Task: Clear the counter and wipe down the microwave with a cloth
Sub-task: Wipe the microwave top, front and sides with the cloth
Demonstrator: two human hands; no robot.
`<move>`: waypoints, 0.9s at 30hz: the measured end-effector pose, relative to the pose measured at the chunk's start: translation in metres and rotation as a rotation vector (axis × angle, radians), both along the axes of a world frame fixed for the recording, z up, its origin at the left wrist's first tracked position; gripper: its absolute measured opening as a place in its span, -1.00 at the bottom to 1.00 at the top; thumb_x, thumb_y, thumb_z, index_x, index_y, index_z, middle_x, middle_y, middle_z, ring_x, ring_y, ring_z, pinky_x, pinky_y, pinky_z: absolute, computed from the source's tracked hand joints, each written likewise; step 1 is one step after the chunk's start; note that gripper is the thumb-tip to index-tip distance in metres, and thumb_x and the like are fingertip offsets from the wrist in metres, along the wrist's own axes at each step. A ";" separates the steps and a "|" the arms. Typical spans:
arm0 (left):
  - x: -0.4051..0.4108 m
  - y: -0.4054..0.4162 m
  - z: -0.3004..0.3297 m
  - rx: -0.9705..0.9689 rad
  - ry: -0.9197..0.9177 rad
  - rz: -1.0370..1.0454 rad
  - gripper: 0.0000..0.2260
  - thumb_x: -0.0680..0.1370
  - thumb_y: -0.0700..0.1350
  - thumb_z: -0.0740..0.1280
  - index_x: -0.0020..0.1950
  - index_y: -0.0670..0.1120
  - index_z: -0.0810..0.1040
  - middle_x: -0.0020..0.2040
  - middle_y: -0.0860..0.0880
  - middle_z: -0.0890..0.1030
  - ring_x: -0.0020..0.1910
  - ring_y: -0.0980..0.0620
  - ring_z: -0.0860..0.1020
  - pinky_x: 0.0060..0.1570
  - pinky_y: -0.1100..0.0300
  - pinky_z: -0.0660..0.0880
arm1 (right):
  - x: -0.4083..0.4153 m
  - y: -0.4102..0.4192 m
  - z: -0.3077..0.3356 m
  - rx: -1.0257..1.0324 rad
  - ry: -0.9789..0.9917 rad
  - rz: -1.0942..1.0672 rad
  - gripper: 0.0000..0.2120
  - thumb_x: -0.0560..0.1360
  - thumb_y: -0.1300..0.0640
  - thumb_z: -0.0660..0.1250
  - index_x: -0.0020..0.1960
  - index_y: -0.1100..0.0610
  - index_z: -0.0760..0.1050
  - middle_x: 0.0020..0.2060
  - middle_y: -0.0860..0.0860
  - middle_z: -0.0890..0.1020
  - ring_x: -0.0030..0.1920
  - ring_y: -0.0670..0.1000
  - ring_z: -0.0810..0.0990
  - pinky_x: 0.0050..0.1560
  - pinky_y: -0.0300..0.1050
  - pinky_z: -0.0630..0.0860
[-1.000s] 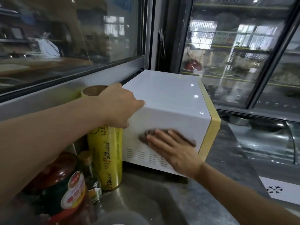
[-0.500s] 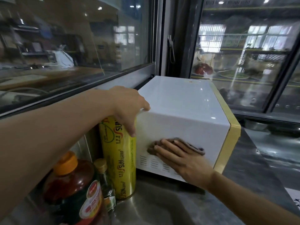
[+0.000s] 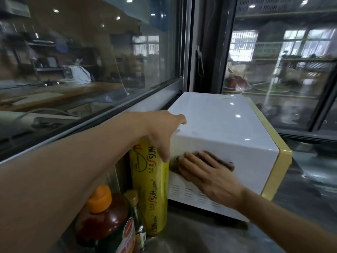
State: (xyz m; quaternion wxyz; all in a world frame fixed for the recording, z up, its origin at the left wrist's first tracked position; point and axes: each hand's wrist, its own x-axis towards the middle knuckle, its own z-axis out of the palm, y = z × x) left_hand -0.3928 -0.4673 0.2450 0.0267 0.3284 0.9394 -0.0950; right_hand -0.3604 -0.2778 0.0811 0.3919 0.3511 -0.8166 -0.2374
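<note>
A white microwave (image 3: 218,125) with a yellow front frame stands on the steel counter (image 3: 191,234), its side wall facing me. My right hand (image 3: 206,178) lies flat with straight fingers on a brown cloth (image 3: 226,164), pressing it against that side wall above the vent slots. My left hand (image 3: 164,132) rests on the microwave's rear top corner, thumb on the top and fingers hanging down over the edge. Most of the cloth is hidden under my right hand.
A tall yellow roll of cling wrap (image 3: 151,189) stands right beside the microwave's rear edge. A sauce bottle with an orange cap (image 3: 104,216) and a small dark bottle (image 3: 135,209) stand in front of it. Glass panes enclose the counter on the left and behind.
My right hand and the cloth have slid left along the microwave's side toward the rear edge. My left hand stays on the rear top corner. My view has risen a little.
</note>
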 end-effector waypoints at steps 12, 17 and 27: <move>0.004 -0.006 0.011 -0.056 -0.062 0.026 -0.16 0.24 0.08 0.56 0.43 0.07 0.24 0.31 0.06 0.36 0.27 0.01 0.34 0.24 0.01 0.41 | -0.008 -0.012 0.012 -0.101 0.092 -0.017 -0.53 0.52 0.18 0.05 0.42 0.16 0.34 0.32 0.07 0.38 0.26 0.20 0.34 0.34 0.11 0.19; 0.004 -0.005 0.012 -0.088 -0.031 0.026 -0.08 0.23 0.08 0.57 0.47 0.04 0.17 0.36 0.04 0.34 0.30 0.00 0.33 0.27 0.03 0.40 | -0.010 -0.012 0.033 -0.085 0.066 -0.056 -0.54 0.55 0.14 0.01 0.43 0.18 0.28 0.36 0.12 0.38 0.35 0.23 0.30 0.37 0.17 0.13; 0.005 -0.005 0.010 -0.046 -0.084 0.073 -0.15 0.24 0.01 0.57 0.43 0.06 0.22 0.34 0.08 0.37 0.26 0.01 0.37 0.21 0.01 0.44 | 0.005 -0.004 -0.048 -0.091 -0.224 0.020 -0.56 0.55 0.21 0.05 0.42 0.13 0.29 0.34 0.01 0.46 0.39 0.09 0.31 -0.24 0.05 0.59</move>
